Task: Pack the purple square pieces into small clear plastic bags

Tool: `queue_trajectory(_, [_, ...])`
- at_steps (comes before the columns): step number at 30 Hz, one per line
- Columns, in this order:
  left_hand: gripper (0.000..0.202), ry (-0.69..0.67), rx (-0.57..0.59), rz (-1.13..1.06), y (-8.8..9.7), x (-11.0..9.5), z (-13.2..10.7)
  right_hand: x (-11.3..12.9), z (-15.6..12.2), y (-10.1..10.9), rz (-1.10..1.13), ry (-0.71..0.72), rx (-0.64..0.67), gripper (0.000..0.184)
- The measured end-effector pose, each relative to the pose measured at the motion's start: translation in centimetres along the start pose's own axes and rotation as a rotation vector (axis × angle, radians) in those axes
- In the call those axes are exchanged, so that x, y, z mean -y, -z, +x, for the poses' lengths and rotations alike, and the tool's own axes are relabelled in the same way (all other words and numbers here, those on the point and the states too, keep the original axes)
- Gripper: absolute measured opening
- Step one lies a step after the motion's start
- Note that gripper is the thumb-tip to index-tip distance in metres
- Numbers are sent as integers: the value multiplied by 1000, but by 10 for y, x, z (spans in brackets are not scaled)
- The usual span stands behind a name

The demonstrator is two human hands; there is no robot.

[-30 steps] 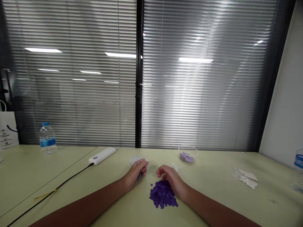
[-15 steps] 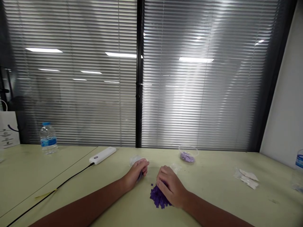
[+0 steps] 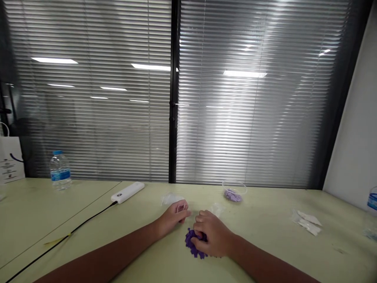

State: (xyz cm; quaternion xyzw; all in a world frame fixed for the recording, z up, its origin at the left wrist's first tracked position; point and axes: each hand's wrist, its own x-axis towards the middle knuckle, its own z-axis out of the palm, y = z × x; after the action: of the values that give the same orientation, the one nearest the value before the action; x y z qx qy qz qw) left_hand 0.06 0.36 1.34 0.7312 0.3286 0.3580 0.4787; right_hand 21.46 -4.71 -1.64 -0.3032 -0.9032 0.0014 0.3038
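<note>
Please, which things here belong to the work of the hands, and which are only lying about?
Belonging to the work:
dark purple pieces, at the right hand
perhaps the clear bowl of light purple pieces

Seemingly just lying about:
blue-capped water bottle
white device
black cable
white paper bag

working remotely, i look through one head-worn camera, facing forward and down from above and behind the left hand and right hand. the view sits close enough for the forearms to run off the bottom edge, yet wide enough to take in the table around the fingers, the blinds beyond them and, far to the fingers' right, a pale wall.
</note>
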Motion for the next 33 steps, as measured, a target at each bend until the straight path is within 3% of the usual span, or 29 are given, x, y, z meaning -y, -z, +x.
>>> queue_trajectory(6, [26,-14,35,69,-1,2,2,-1,1,-3,-29,68,-19,31])
queue_trajectory(13, [22,-34,60,133,1,13,5,2,2,2,92,-25,-112,25])
queue_trajectory(20, [21,-97,105,218,-1,17,3,4,3,5,139,-92,-281,21])
queue_trajectory(25, [23,-153,150,324,-3,13,-5,10,4,9,51,-52,-399,18])
queue_trajectory(33, [21,-333,169,594,-11,5,-14,16,4,7,-12,64,-347,22])
